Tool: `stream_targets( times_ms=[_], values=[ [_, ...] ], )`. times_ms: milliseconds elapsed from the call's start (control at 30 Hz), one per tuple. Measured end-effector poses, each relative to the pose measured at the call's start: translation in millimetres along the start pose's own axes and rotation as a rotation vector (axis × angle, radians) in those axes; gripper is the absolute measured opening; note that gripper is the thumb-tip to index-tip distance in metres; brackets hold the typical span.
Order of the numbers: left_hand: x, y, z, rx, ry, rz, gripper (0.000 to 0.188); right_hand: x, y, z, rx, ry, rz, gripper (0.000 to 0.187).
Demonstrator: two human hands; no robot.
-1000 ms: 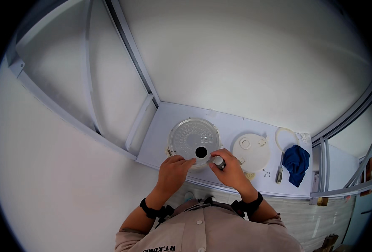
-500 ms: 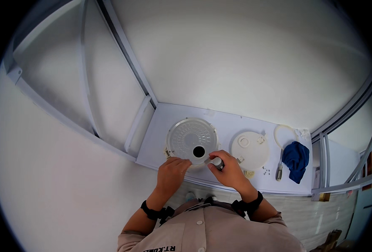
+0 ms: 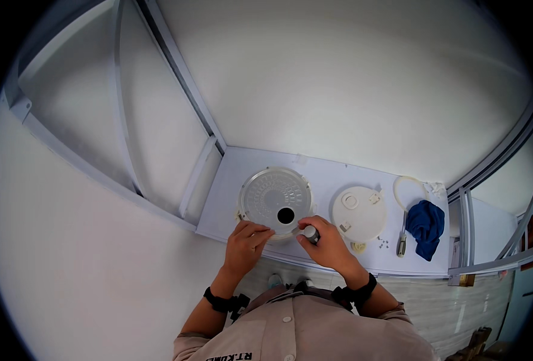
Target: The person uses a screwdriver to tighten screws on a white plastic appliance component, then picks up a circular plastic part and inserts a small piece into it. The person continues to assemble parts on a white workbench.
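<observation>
A round lid point(image 3: 266, 201) with a silvery perforated metal face and a dark round hole lies on the bench in front of me. My left hand point(image 3: 246, 243) grips its near edge, the fingers drawn together at the rim. My right hand point(image 3: 325, 242) is closed round a tool with a grey round-ended handle point(image 3: 311, 234), held at the lid's near right edge. The tool's tip is too small to make out. To the right lies a white plastic disc point(image 3: 362, 218) with raised fittings. Several small screws point(image 3: 384, 243) lie beside it.
A screwdriver point(image 3: 402, 245) rests by a crumpled blue cloth point(image 3: 426, 224) at the bench's right end, with a pale ring point(image 3: 406, 179) behind. A small yellowish part point(image 3: 358, 246) sits near the front edge. Metal frame posts point(image 3: 194, 96) and a white wall bound the bench point(image 3: 332, 174).
My left fingers have shifted slightly at the lid's rim. The right hand with the tool stays in nearly the same place. The view has moved a little.
</observation>
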State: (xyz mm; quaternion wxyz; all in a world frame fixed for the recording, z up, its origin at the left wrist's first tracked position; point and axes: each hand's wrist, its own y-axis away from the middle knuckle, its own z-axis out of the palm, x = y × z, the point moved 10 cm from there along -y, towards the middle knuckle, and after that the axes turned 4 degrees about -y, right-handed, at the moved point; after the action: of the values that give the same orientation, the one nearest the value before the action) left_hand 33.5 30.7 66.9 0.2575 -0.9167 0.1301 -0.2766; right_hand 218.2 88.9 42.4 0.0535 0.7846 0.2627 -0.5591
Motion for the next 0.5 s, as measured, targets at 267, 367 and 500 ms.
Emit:
stream_targets(
  times_ms=[267,367,500],
  values=[
    [-14,1,5,-0.013,0.105,-0.110,0.013,-4,-2,5,0.008,0.015,-0.067,0.036],
    [-13,-1,5,-0.034,0.106,-0.106,0.013,-5,-2,6,0.012,0.010,-0.087,0.036],
    [-14,-1,7,-0.053,0.121,-0.115,0.019,-5,-2,7,-0.006,0.003,-0.047,0.036]
  ],
)
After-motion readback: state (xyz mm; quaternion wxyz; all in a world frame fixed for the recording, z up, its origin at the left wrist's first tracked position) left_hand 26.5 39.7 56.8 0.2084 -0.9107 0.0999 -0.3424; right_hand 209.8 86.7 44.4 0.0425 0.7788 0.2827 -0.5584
